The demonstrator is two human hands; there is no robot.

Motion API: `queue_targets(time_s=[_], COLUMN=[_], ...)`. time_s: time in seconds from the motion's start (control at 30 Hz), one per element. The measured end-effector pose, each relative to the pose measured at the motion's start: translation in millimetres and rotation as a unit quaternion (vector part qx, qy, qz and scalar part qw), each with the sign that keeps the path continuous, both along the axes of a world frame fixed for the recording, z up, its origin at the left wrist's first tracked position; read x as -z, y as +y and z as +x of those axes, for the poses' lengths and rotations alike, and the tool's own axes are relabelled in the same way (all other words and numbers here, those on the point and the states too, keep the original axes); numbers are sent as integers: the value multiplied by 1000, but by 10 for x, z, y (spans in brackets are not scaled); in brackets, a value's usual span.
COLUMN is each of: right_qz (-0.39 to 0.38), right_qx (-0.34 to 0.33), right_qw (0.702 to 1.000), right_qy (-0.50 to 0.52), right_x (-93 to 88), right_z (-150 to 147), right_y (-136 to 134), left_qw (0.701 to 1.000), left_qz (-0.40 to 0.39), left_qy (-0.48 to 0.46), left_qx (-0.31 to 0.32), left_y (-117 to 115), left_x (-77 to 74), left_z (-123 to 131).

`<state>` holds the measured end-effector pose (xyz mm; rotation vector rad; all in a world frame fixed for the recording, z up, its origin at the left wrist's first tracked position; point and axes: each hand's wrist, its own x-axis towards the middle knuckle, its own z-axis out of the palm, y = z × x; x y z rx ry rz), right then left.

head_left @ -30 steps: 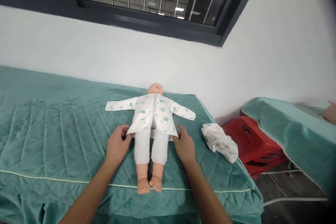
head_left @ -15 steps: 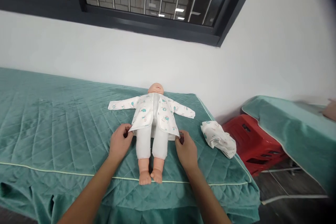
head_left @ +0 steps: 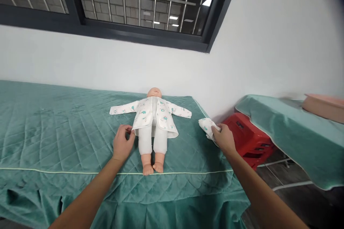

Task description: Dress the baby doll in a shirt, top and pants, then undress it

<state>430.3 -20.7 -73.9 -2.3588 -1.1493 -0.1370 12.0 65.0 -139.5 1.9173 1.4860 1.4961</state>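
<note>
A baby doll point(head_left: 152, 145) lies on its back on the green quilted bed cover point(head_left: 67, 139), head toward the wall and feet toward me. It wears a white printed baby jacket point(head_left: 143, 116), open down the front, with both sleeves spread sideways. My left hand point(head_left: 123, 141) pinches the jacket's lower hem on the left side. Off to the right, my right hand point(head_left: 223, 137) has its fingers closed on a folded white printed baby garment point(head_left: 206, 127) near the bed's right edge. Part of that garment is hidden behind the hand.
Beyond the bed's right edge stands a red plastic stool point(head_left: 249, 139). A second green-covered surface point(head_left: 285, 125) carries a pink basin point(head_left: 325, 107). Behind the bed rises a white wall point(head_left: 107, 64) with a dark-framed barred window point(head_left: 139, 32).
My right hand has let go of the jacket's right hem, moved right and taken hold of the folded garment. My left hand stays at the left hem. The view has turned slightly right.
</note>
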Motion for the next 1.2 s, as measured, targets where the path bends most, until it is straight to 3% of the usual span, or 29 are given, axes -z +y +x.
queue_targets(time_s=[0.07, 0.17, 0.27, 0.37, 0.43, 0.5, 0.63, 0.8, 1.0, 1.2], right_qz=[-50, -74, -55, -46, -40, -24, 5, 39, 46, -28], right_qx=[22, -28, -160, -300, -405, -440, -381, -260, -179, -47], right_qw=[998, 997, 984, 950, 908, 891, 924, 963, 981, 998], right_qy=[9, -11, -50, -71, -101, -113, -24, 52, 60, 13], right_x=[-109, -195, -184, -132, -119, -139, -225, -231, -194, -231], right_z=[94, -34, -465, -1055, -1424, -1700, -1859, -1476, -811, -156], right_y=[92, 206, 261, 241, 214, 218, 405, 669, 426, 225], left_qw=[1000, 997, 994, 993, 994, 997, 984, 959, 962, 974], left_qz=[12, 32, 67, 76, 60, 8, -149, -217, -246, -221], left_qy=[24, 62, 85, 88, 83, 54, -93, -182, -112, -43], left_qx=[-3, 11, 27, 38, 45, 56, 29, -25, -28, -31], left_y=[-25, -55, -53, -14, 28, 81, 204, 254, 124, 100], left_x=[-15, -33, -46, -102, -184, -293, -469, -424, -294, -331], left_z=[5, 19, 44, 92, 145, 208, 265, 17, -430, -486])
